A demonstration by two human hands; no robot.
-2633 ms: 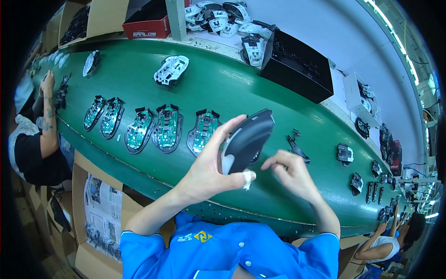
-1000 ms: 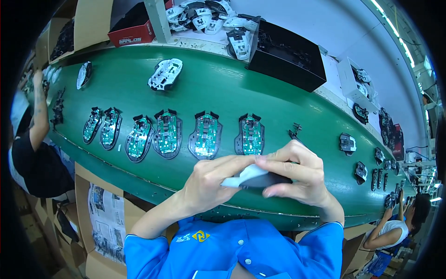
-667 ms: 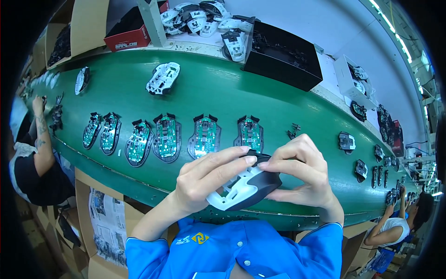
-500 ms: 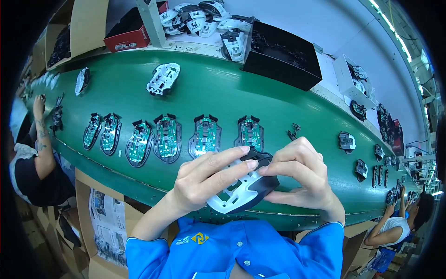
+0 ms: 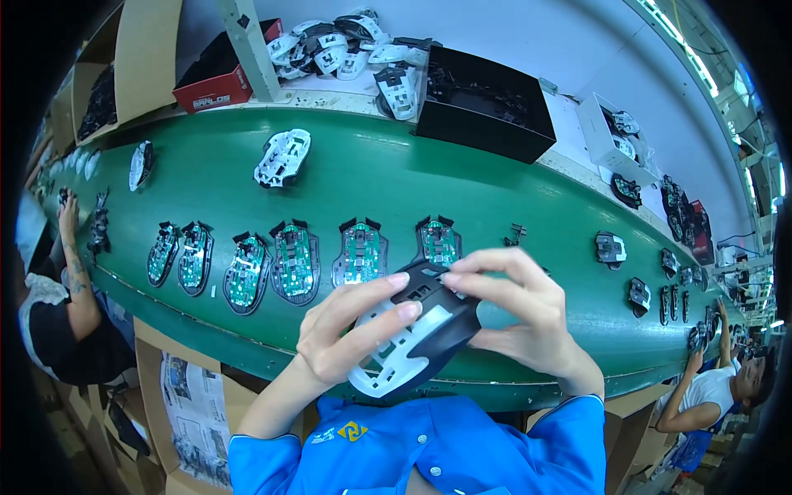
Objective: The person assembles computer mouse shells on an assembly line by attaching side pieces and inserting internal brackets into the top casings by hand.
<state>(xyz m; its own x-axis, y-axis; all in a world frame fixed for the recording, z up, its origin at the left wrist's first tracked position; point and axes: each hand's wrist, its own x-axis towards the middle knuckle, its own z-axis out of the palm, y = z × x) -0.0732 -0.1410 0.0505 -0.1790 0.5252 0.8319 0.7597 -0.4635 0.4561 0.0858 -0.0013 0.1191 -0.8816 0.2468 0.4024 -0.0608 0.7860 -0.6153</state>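
Note:
Between my hands, above the near edge of the green bench, is a black and white mouse shell with slots cut through it. My left hand grips its left side, thumb and fingers on the upper face. On the other side, my right hand holds the black end, fingertips pressed at the upper rim; whether a small part sits under them I cannot make out. Just beyond the shell lies a mouse base with a green circuit board. Another such base rests to its left.
Several more board-fitted bases line the green bench to the left. A white shell lies farther back. Small black parts sit right of the row. On the back shelf stand a black box and piled shells. Co-workers sit at both sides.
The shell has shifted slightly left and turned, showing more of its black upper end. My right fingers have moved up and left onto its upper rim.

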